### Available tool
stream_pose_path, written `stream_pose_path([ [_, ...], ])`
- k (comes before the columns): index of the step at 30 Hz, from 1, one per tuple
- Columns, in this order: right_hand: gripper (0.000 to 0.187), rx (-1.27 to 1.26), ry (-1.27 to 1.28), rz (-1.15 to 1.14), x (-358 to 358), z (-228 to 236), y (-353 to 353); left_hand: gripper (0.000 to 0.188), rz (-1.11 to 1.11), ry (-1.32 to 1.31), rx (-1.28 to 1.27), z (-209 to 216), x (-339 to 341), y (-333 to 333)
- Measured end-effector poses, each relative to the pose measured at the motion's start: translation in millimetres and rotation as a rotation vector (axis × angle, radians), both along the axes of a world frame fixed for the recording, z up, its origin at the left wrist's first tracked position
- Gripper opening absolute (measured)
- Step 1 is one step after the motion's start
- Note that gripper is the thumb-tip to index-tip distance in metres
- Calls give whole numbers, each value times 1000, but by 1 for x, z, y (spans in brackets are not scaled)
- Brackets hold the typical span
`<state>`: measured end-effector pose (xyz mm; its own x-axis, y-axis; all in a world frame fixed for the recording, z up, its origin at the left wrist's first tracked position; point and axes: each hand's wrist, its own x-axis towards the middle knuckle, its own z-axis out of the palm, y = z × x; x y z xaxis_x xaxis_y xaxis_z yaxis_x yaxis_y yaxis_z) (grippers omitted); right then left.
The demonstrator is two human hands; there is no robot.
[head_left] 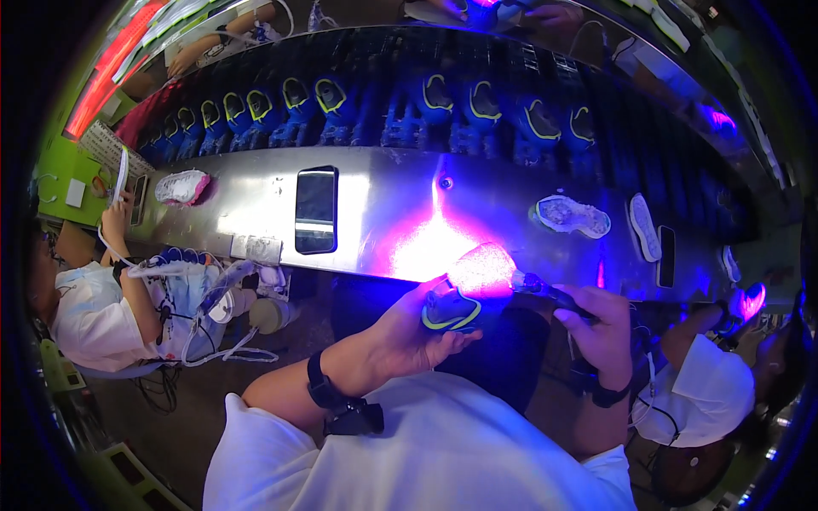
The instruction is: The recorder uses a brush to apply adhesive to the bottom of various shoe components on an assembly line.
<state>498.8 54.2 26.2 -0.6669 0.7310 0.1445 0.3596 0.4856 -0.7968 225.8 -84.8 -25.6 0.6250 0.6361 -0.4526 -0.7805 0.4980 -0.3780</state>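
Note:
In front of my body, my left hand (405, 336) is wrapped round a shoe upper (484, 271), its dark collar edged in yellow-green and turned toward me. Bright pink-violet light washes out the upper's far part. My right hand (603, 324) grips a dark-handled brush (554, 294). The brush's tip meets the right side of the upper, or sits very close to it; glare blurs the contact. Just beyond, the near edge of the metal bench (366, 204) runs past the upper.
On the bench lie a phone (316, 209), a white-and-pink sole (181, 187), two more soles (571, 216) (645, 226) and a second dark phone (666, 257). Behind runs a rack of several blue uppers (331, 96). People sit at left (111, 307) and right (703, 383); white hoses hang at left.

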Motion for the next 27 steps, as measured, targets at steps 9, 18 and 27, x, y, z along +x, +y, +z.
stream_pose_path([
  [9,37,-132,13,-57,8,-50,-54,75,89,-368,302,-6,9,-11],
  [18,37,-195,3,-343,-44,-15,-47,96,-117,1040,686,42,-23,4],
  [27,41,-140,9,31,-8,-23,-80,94,2,1672,893,68,-103,38],
])
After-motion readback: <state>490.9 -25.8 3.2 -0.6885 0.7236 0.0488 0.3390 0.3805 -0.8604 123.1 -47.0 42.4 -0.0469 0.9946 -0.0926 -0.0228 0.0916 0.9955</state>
